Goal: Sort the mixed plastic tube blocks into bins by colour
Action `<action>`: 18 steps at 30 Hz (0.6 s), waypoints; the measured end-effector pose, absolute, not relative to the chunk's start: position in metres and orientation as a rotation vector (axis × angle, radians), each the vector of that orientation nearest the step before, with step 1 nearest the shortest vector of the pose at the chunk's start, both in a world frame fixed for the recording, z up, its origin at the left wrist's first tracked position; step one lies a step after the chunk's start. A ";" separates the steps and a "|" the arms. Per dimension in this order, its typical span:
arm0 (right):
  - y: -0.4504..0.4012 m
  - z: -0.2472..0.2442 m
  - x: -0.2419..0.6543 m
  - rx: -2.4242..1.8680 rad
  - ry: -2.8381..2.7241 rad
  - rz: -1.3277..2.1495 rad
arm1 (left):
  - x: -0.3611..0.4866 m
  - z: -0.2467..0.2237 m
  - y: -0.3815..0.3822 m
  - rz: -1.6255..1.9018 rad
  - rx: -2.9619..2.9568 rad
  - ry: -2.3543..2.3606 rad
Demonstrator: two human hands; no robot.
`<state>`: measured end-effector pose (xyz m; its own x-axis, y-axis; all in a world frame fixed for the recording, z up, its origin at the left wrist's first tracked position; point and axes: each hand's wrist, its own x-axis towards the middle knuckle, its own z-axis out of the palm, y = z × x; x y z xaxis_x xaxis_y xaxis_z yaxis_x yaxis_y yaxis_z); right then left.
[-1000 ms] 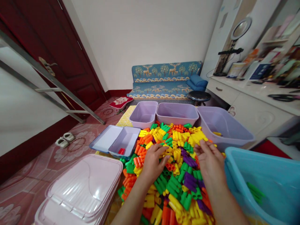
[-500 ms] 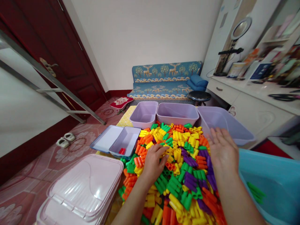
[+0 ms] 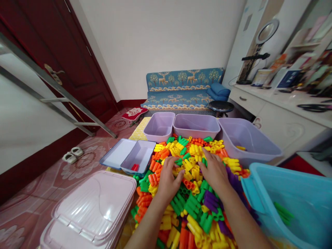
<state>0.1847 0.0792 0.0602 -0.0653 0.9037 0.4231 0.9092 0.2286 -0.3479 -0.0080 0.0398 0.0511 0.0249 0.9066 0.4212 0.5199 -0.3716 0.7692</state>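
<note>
A heap of plastic tube pieces (image 3: pixel 192 204) in orange, yellow, green and purple covers the middle of the table. My left hand (image 3: pixel 169 176) rests on the heap's left part, fingers bent over orange and yellow pieces; whether it grips one is hidden. Over the centre-right of the heap is my right hand (image 3: pixel 214 169), its fingertips at a yellow piece (image 3: pixel 195 150), thumb apart from the fingers. The right purple bin (image 3: pixel 259 152) holds a yellow piece (image 3: pixel 240 148). Green pieces (image 3: pixel 283 212) lie in the blue tub (image 3: pixel 306 193).
Two more purple bins (image 3: pixel 159 133) (image 3: pixel 196 133) stand behind the heap. An open box (image 3: pixel 138 157) with red pieces sits at left, above stacked pale lids (image 3: pixel 95 204). Beyond are a blue sofa (image 3: pixel 181 91), a black stool (image 3: pixel 220 106) and a ladder (image 3: pixel 59 86).
My right hand has moved left from beside the right bin onto the heap. Yellow pieces now show in that bin and on the heap near it. My left hand has barely moved.
</note>
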 end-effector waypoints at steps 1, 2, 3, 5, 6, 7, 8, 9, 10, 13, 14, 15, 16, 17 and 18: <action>0.078 0.061 0.179 -1.591 -1.987 0.024 | -0.008 0.050 0.039 1.322 1.875 1.448; 0.076 0.062 0.173 -1.532 -2.009 0.072 | -0.008 0.049 0.039 1.336 1.861 1.448; 0.074 0.062 0.168 -1.486 -2.017 0.138 | -0.008 0.049 0.038 1.333 1.867 1.449; 0.069 0.062 0.160 -1.406 -2.013 0.314 | -0.007 0.049 0.037 1.296 1.921 1.460; 0.065 0.061 0.157 -1.362 -2.008 0.407 | -0.007 0.050 0.037 1.272 1.957 1.465; 0.061 0.061 0.155 -1.317 -1.997 0.491 | -0.007 0.050 0.036 1.251 1.992 1.468; 0.057 0.061 0.153 -1.274 -1.983 0.563 | -0.007 0.051 0.036 1.232 2.023 1.463; 0.054 0.061 0.152 -1.234 -1.965 0.630 | -0.007 0.051 0.036 1.216 2.047 1.452; 0.051 0.062 0.152 -1.198 -1.943 0.705 | -0.008 0.052 0.037 1.208 2.060 1.441; 0.052 0.065 0.154 -1.090 -1.829 1.006 | -0.009 0.050 0.039 1.208 2.048 1.440; 0.055 0.066 0.156 -1.069 -1.782 1.076 | -0.009 0.049 0.039 1.223 2.029 1.454; 0.060 0.067 0.158 -1.072 -1.746 1.087 | -0.009 0.047 0.040 1.247 2.008 1.467; 0.065 0.067 0.161 -1.104 -1.732 1.020 | -0.010 0.046 0.041 1.274 1.991 1.474; 0.071 0.068 0.165 -1.165 -1.741 0.879 | -0.009 0.045 0.041 1.299 1.979 1.474; 0.077 0.067 0.169 -1.247 -1.765 0.692 | -0.009 0.044 0.042 1.325 1.968 1.471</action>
